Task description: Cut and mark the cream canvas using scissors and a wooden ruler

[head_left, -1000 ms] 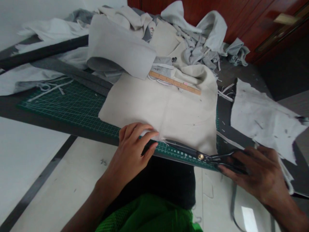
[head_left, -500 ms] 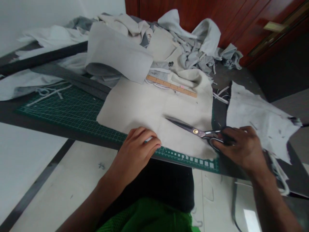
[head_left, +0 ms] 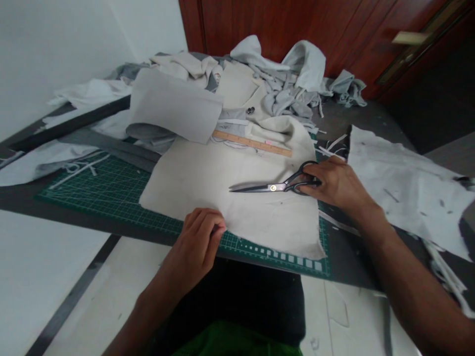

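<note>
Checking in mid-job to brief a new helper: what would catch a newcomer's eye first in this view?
The black-handled tailor's shears stand out first, held by the right hand with their blades over the cream cloth. The left hand rests at the cloth's near edge, and the cloth lies on a green cutting mat. Beyond them, a wooden ruler lies before a heap of pale fabric scraps.

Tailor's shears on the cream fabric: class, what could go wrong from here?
The right hand holds the tailor's shears, points aimed roughly toward the left hand, which might get nicked. The cream fabric lies loose on the cutting mat and may shift, skewing a cut. The wooden ruler by the heaped cloth could slide off.
</note>
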